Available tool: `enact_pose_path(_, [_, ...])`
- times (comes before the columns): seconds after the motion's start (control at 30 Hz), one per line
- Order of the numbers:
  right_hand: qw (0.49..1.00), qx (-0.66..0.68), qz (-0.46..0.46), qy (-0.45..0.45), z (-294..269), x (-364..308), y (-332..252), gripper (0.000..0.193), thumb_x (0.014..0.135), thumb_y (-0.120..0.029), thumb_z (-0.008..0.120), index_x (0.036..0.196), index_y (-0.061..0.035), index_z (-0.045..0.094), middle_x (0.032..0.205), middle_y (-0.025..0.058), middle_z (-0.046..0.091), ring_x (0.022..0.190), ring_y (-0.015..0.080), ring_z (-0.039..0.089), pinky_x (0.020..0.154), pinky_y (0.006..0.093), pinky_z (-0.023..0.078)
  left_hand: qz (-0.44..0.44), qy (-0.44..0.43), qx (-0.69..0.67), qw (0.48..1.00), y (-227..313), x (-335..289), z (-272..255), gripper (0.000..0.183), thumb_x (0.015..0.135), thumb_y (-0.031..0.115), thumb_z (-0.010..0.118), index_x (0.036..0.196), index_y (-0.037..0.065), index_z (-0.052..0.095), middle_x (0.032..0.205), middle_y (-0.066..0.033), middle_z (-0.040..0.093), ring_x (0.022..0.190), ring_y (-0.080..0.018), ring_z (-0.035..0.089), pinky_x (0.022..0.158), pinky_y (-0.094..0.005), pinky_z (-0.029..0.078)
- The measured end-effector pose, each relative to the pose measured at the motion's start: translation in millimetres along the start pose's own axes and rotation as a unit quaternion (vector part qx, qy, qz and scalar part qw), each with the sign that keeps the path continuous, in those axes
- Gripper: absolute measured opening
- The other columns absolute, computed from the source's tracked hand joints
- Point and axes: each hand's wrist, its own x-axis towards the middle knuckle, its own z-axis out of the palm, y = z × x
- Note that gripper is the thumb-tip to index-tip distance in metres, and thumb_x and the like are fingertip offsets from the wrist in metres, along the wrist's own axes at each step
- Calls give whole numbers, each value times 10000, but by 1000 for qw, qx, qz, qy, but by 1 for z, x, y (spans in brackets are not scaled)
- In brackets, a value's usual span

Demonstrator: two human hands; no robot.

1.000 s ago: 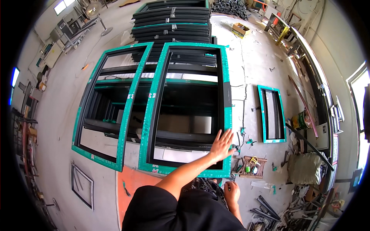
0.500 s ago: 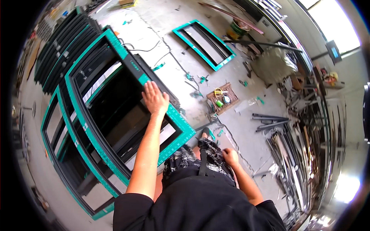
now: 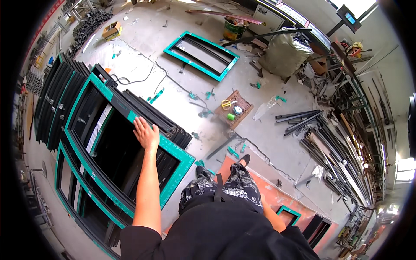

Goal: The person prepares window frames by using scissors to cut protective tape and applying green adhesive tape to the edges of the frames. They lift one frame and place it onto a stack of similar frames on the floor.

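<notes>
My left hand [image 3: 147,135] lies flat, fingers stretched out, on the near-right rail of a large dark window frame [image 3: 178,152] faced with green film. That frame rests on a stack of similar dark frames [image 3: 158,115]; a second green-faced frame [image 3: 82,184] shows lower at its left. No object is in my left hand. Of my right arm only the forearm [image 3: 273,214] shows, beside my thigh; the hand itself is hidden from sight.
Ahead on the floor lies a smaller green-edged frame [image 3: 221,77]. A brown low stool [image 3: 247,109] holds yellow scissors [image 3: 226,104] and a green roll [image 3: 230,116]. Dark profiles [image 3: 299,119] and scrap lie to the right, near a bulging sack [image 3: 284,54]. Green film scraps litter the floor.
My body and view have shifted right and back, so the stack sits lower and farther left. My left hand stays flat on the frame. My right hand, closed earlier, has gone out of sight.
</notes>
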Motion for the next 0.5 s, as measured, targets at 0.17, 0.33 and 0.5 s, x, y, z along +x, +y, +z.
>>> enact_pose_path(0.17, [990, -97, -85, -50, -33, 42, -20, 322, 798, -275, 546, 949, -31, 692, 961, 249, 638, 953, 391, 621, 794, 442, 478, -68, -19, 32, 997, 2, -14, 1, 655, 912, 359, 458, 1425, -4, 274, 1509, -165, 229, 1408, -275, 198, 1112, -465, 222])
enact_pose_path(0.33, [974, -191, -100, -63, -80, 103, -12, 419, 783, -412, 605, 983, -54, 691, 934, 201, 666, 919, 316, 658, 802, 398, 494, -100, -4, 40, 994, 59, -72, -25, 711, 880, 378, 496, 1385, -80, 298, 1467, -269, 249, 1381, -393, 210, 1116, -496, 195])
enact_pose_path(0.5, [939, 297, 106, -136, -151, 124, -50, 80, 840, -49, 551, 915, -21, 557, 619, 58, 539, 475, 152, 536, 397, 306, 443, -150, -57, 30, 987, 133, -138, -31, 727, 857, 412, 544, 1370, -62, 345, 1496, -228, 211, 1415, -330, 139, 1139, -492, 102])
